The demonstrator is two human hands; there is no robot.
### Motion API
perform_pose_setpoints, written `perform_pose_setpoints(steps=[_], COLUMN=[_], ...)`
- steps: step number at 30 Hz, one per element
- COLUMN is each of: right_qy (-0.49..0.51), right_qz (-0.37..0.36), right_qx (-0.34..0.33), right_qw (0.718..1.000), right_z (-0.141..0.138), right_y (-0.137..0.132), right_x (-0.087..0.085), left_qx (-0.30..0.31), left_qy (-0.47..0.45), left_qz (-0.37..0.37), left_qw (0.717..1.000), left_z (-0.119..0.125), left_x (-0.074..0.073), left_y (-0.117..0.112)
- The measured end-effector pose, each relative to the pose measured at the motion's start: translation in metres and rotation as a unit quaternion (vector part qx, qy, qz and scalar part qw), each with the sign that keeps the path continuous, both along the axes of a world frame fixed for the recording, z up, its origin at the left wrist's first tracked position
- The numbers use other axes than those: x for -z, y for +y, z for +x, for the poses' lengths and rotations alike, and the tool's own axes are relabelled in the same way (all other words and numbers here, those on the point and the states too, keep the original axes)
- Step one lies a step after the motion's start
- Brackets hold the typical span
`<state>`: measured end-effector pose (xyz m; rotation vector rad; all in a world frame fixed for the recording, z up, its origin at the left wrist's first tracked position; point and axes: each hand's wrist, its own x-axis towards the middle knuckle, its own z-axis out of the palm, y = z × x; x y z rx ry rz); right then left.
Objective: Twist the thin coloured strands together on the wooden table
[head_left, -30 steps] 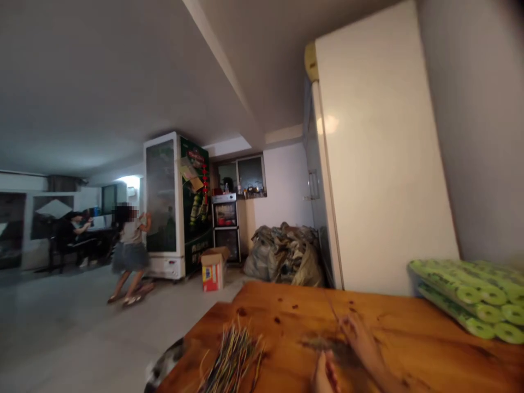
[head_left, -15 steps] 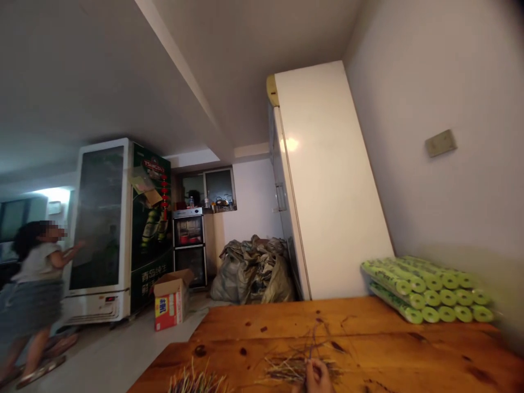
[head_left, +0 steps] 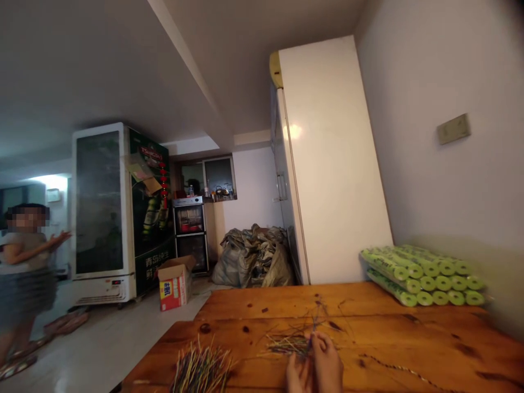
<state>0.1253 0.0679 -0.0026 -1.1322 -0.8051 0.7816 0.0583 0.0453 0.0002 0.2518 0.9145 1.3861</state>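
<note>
Orange wood fills the low part of our head view: this is the long wooden bench (head_left: 262,297). Our left hand (head_left: 298,377) and right hand (head_left: 328,364) press close, pinching a small bunch of thin colored strands (head_left: 286,345). One long twisted cord (head_left: 405,374) looks done, lying on the right. A big loose bunch of colored strands (head_left: 201,371) looks left to do, near the front edge.

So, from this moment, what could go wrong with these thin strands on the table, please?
The right hand pinches a loose bundle of thin coloured strands, with the left hand close against it. The ends splay out, so strands could perhaps slip free and tangle. The strand pile sits near the edge of the wooden table, and a sleeve or elbow might knock it off.
</note>
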Motion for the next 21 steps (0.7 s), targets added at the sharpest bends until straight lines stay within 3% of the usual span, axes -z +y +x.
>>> perform_pose_setpoints(steps=[3,7,11,18,21], right_qy=[0.033,0.036,0.049,0.06,0.059], right_qz=[0.04,0.051,0.039,0.012,0.006], right_qx=[-0.001,-0.037,-0.084,-0.177,-0.211], right_qw=[0.999,0.997,0.995,0.982,0.976], right_z=[-0.001,-0.005,-0.004,0.014,0.017], right_y=[-0.002,-0.008,-0.014,-0.019,-0.022], right_x=[-0.01,-0.023,-0.027,-0.032,-0.034], left_qx=[0.045,0.14,0.138,0.17,0.146], left_qy=[-0.018,-0.03,0.027,0.012,0.018], left_qz=[-0.016,0.019,0.053,0.08,0.093], left_qw=[0.999,0.99,0.989,0.982,0.985], left_z=[-0.007,-0.015,-0.024,-0.031,-0.028], left_x=[-0.004,-0.015,-0.026,-0.031,-0.03], left_y=[-0.01,-0.024,-0.03,-0.029,-0.028])
